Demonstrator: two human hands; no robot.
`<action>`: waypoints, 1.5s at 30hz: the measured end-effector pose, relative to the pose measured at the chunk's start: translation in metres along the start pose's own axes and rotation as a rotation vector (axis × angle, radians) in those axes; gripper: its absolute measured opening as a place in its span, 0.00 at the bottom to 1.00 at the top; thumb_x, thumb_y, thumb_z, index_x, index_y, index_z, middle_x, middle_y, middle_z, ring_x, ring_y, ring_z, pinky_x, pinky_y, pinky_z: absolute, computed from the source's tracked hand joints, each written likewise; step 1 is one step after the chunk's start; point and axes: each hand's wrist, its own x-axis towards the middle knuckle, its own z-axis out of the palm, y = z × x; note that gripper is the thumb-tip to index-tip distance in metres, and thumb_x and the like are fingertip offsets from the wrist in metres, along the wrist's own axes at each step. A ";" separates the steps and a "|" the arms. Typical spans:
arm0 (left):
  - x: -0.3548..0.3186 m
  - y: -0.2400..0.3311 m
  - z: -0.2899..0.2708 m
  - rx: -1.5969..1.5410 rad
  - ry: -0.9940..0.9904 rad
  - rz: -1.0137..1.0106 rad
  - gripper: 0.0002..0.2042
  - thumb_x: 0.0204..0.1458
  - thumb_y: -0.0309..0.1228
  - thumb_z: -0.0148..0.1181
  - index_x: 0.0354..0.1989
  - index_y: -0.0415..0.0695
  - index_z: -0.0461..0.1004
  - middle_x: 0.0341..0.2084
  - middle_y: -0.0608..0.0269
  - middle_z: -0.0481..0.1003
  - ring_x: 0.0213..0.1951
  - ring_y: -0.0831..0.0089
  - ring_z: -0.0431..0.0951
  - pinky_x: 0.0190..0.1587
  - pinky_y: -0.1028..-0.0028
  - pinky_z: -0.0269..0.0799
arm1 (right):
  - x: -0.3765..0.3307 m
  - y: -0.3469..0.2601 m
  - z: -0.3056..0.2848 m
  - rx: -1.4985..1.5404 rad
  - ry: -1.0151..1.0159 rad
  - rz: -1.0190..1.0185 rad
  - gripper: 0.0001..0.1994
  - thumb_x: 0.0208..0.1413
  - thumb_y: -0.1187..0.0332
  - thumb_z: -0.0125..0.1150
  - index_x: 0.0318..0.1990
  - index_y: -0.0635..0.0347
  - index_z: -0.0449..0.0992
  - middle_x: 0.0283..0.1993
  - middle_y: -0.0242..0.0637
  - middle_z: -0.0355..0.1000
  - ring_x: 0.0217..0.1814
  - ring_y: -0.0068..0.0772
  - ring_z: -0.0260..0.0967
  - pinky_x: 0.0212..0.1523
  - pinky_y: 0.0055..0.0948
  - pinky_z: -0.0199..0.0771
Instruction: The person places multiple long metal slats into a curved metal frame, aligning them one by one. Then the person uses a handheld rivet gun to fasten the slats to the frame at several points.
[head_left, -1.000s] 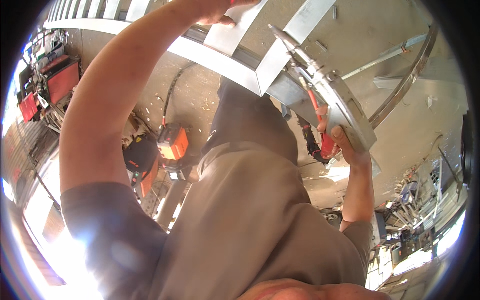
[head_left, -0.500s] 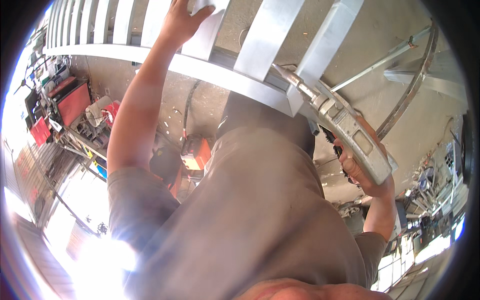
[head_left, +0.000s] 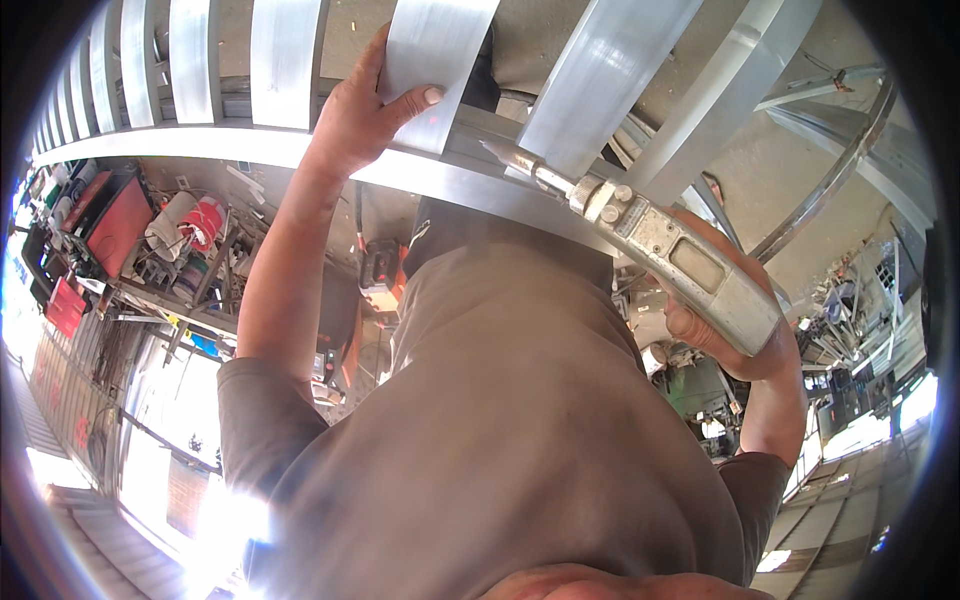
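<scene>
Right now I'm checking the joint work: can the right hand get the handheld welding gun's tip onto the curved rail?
Probably yes: the right hand aims the welding gun at the curved rail, nothing between; the left hand holds a slat aside.

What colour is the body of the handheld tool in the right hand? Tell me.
Dull silver-grey metal handheld tool, seen best in the head view.

You held a flat steel slat (head_left: 432, 55) w/ your left hand (head_left: 362, 110), thumb over its front face, lower end meeting the curved steel rail (head_left: 190, 150). Your right hand (head_left: 720, 320) gripped a grey welding torch (head_left: 665, 255), nozzle angled up-left, tip at the rail beside the next slat.
</scene>
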 end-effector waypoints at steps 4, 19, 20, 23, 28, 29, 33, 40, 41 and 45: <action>-0.001 -0.001 0.001 0.034 0.030 0.061 0.46 0.57 0.44 0.75 0.78 0.43 0.54 0.52 0.49 0.81 0.54 0.63 0.82 0.58 0.66 0.75 | 0.011 0.001 0.002 -0.035 -0.018 -0.101 0.43 0.60 0.50 0.75 0.74 0.67 0.63 0.44 0.34 0.79 0.40 0.21 0.73 0.45 0.26 0.75; 0.000 -0.001 -0.001 0.040 0.022 0.067 0.45 0.57 0.45 0.74 0.77 0.41 0.55 0.45 0.51 0.84 0.47 0.65 0.85 0.52 0.68 0.77 | 0.012 -0.002 -0.002 -0.023 -0.029 -0.092 0.41 0.59 0.51 0.75 0.73 0.64 0.64 0.46 0.35 0.79 0.47 0.26 0.76 0.52 0.30 0.76; -0.001 0.000 -0.001 0.037 0.025 0.075 0.45 0.57 0.45 0.74 0.76 0.41 0.55 0.44 0.51 0.84 0.46 0.64 0.86 0.52 0.68 0.78 | 0.012 -0.002 -0.002 -0.013 -0.025 -0.087 0.42 0.59 0.49 0.74 0.73 0.66 0.64 0.44 0.34 0.79 0.45 0.24 0.75 0.50 0.29 0.76; -0.001 0.003 0.000 0.035 0.034 0.044 0.45 0.56 0.45 0.75 0.76 0.41 0.55 0.44 0.50 0.84 0.43 0.64 0.87 0.50 0.67 0.79 | 0.013 -0.003 -0.004 -0.008 -0.033 -0.081 0.43 0.59 0.47 0.74 0.73 0.67 0.64 0.42 0.33 0.79 0.43 0.23 0.74 0.49 0.28 0.76; -0.002 0.009 -0.001 0.011 0.003 -0.002 0.45 0.58 0.44 0.74 0.77 0.39 0.53 0.51 0.45 0.81 0.52 0.62 0.83 0.57 0.66 0.76 | 0.016 -0.003 -0.005 -0.008 -0.022 -0.098 0.43 0.60 0.48 0.74 0.73 0.67 0.63 0.42 0.35 0.79 0.44 0.23 0.74 0.48 0.28 0.75; -0.002 0.009 -0.002 -0.007 -0.020 -0.042 0.45 0.58 0.43 0.73 0.78 0.38 0.53 0.54 0.44 0.79 0.57 0.61 0.81 0.60 0.65 0.75 | 0.016 -0.003 -0.006 -0.001 -0.025 -0.095 0.42 0.60 0.50 0.74 0.73 0.66 0.64 0.47 0.36 0.78 0.48 0.24 0.73 0.51 0.29 0.74; -0.003 0.007 -0.003 -0.023 -0.010 -0.013 0.45 0.58 0.44 0.73 0.77 0.40 0.53 0.51 0.45 0.81 0.52 0.62 0.83 0.58 0.65 0.76 | 0.017 -0.005 -0.010 0.016 -0.066 -0.061 0.38 0.60 0.58 0.74 0.74 0.63 0.65 0.67 0.44 0.74 0.67 0.34 0.71 0.66 0.36 0.70; -0.002 -0.003 -0.001 0.076 0.052 0.039 0.48 0.54 0.52 0.74 0.77 0.44 0.54 0.49 0.45 0.83 0.51 0.56 0.85 0.56 0.62 0.78 | 0.022 -0.008 -0.007 0.000 -0.037 -0.093 0.41 0.61 0.50 0.73 0.74 0.67 0.63 0.44 0.38 0.80 0.47 0.26 0.75 0.51 0.30 0.75; -0.002 -0.004 -0.001 0.090 0.063 0.030 0.49 0.54 0.54 0.74 0.77 0.44 0.54 0.49 0.44 0.82 0.52 0.54 0.85 0.57 0.61 0.77 | 0.023 -0.008 -0.007 -0.018 -0.033 -0.090 0.41 0.61 0.50 0.73 0.74 0.67 0.63 0.44 0.38 0.80 0.48 0.26 0.75 0.52 0.30 0.75; -0.001 -0.008 -0.001 0.085 0.039 0.000 0.50 0.53 0.55 0.75 0.77 0.45 0.54 0.51 0.42 0.81 0.56 0.50 0.82 0.59 0.60 0.76 | 0.024 -0.010 -0.008 -0.015 -0.042 -0.097 0.41 0.61 0.51 0.72 0.74 0.68 0.63 0.45 0.38 0.80 0.49 0.27 0.76 0.53 0.32 0.76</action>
